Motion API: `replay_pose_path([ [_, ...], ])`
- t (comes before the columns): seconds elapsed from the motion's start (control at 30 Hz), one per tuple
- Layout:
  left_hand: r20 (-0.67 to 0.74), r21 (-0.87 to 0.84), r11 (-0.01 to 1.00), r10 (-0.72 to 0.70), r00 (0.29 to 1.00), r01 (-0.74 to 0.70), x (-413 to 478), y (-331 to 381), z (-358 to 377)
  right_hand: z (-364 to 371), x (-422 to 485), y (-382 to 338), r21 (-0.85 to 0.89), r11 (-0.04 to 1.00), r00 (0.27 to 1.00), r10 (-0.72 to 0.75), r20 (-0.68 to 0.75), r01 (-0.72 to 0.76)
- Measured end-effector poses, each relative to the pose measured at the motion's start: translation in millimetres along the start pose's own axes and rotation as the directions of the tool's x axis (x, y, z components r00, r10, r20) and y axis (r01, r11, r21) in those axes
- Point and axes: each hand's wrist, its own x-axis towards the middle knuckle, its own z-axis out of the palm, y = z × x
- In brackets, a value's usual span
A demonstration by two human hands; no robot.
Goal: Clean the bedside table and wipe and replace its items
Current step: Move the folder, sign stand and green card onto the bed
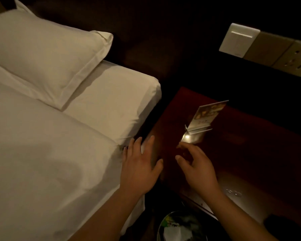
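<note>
Left hand (139, 164): flat and spread, fingers straight, holding nothing; it hangs over the bedside table's (250, 153) left edge, where the table meets the mattress.
Right hand (196, 166): over the table's near-left part, fingers loosely bent with thumb and forefinger apart, nothing between them (whether the fingertips touch the wood I cannot tell).
Hands together: side by side, a narrow gap between them, not touching.
Card stand (205, 117): upright on the table top just beyond the right hand's fingertips, a printed card leaning in a clear holder; a bright glint lies on the wood at its foot.
Bedside table: dark reddish wood, glossy, mostly in shadow.
Bed (59, 136): pressed against the table's left side, white sheets.
Pillow (47, 54): on the bed, well left of the table and further back.
Waste bin (181, 226): on the floor below the table's near edge, with pale crumpled stuff inside.
Switch plate (239, 40): on the wall behind the table, above it.
Socket (297, 58): on the same wall, just right of the switch.
</note>
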Motion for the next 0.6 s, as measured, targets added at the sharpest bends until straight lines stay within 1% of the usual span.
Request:
replay_pose_path([
  [0.1, 0.028, 0.034, 0.999, 0.034, 0.999, -0.035, 25, 9, 32, -11, 15, 13, 0.026, 0.999, 0.999, 0.028, -0.038, -0.027],
  [0.17, 0.047, 0.058, 0.996, 0.069, 0.997, -0.072, 48, 14, 52, -22, 32, 22, 0.064, 0.996, 0.992, 0.064, -0.105, -0.058],
  [0.27, 0.087, 0.073, 0.996, 0.052, 0.995, -0.059, 70, 16, 84, -32, 55, 36, 0.136, 0.984, 0.976, 0.140, -0.167, -0.117],
  [0.33, 0.075, 0.153, 0.986, 0.062, 0.995, -0.073, 72, 12, 101, -34, 65, 44, 0.188, 0.972, 0.965, 0.177, -0.192, -0.141],
  [0.43, 0.041, 0.266, 0.958, 0.097, 0.994, -0.105, 69, 7, 114, -34, 79, 55, 0.193, 0.967, 0.938, 0.215, -0.273, -0.165],
  [0.53, 0.025, 0.286, 0.952, 0.106, 0.994, -0.108, 69, 9, 119, -41, 93, 68, 0.180, 0.960, 0.898, 0.267, -0.350, -0.215],
  [0.6, 0.025, 0.291, 0.950, 0.109, 0.994, -0.111, 68, 10, 121, -47, 105, 73, 0.210, 0.945, 0.890, 0.311, -0.334, -0.252],
])
